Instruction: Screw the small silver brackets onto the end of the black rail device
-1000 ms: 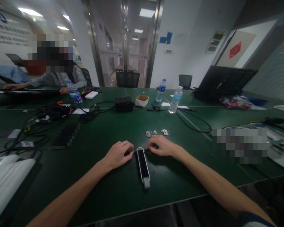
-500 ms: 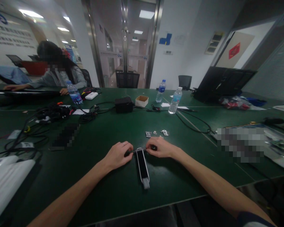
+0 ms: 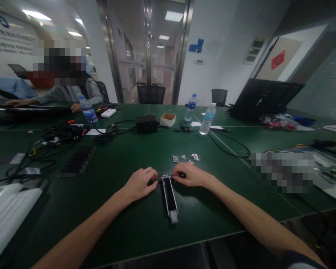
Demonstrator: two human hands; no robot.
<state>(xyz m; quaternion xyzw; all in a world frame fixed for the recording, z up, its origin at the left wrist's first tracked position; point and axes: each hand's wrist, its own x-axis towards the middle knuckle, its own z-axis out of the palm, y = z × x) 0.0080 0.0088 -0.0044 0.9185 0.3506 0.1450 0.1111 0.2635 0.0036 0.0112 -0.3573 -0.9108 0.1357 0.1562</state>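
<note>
Black and smooth along its upper face, a long, narrow, flat strip with a thin white rim (image 3: 170, 194) lies on the dark green bench (image 3: 123, 235), at the near middle, between the two hands. It slants slightly, its near end further right than its far end. The white rim runs down both long sides, and at the near end a small, pale grey, blocky tip (image 3: 173, 217) juts out past the black. Across the far end sits a slim, silvery metal crosspiece (image 3: 165, 177), reaching out to left and right; its finer detail is too small to tell.

The left hand (image 3: 141, 183) has thumb and fingertips pinched together at the crosspiece's left end. The right hand (image 3: 190, 174) pinches its right end in the same way, with a dark patch under the curled fingers that cannot be made out. Just beyond the right hand lie two small, silvery metal plates with holes (image 3: 175, 158) and a few tiny, pale rings (image 3: 183, 156).
</note>
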